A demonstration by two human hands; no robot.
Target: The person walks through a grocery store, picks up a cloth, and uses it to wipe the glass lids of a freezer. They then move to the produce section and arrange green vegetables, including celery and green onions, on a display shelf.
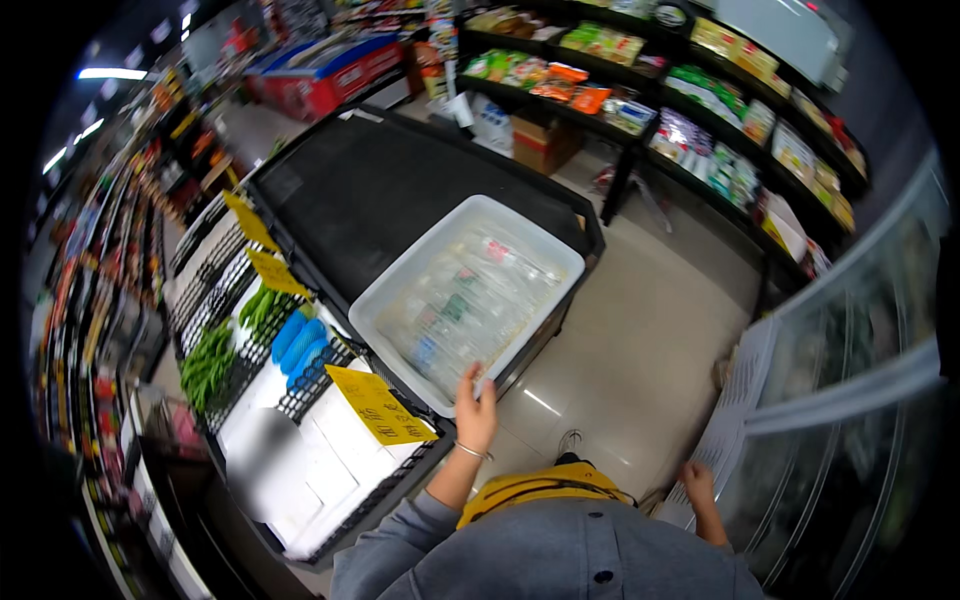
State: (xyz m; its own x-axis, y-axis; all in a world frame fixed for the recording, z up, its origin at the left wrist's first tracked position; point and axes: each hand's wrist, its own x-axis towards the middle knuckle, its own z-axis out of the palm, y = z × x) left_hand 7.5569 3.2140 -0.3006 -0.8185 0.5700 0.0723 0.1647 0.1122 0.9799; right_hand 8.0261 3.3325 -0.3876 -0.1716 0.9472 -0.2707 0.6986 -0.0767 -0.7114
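A white plastic tub rests on the corner of a black display stand. Several clear packs with red, green and blue print lie inside it; their contents are too blurred to name. My left hand grips the tub's near rim, its fingers hooked over the edge. Off to the right, my right hand hangs low beside the white slatted base of a glass-fronted cooler. Its fingers are curled in, and I cannot see whether anything is inside them.
The black stand top stretches behind the tub. At left, black mesh bins hold green vegetables and blue-wrapped items, with yellow signs along their edge. The cooler lines the right; stocked shelves stand beyond the tiled floor.
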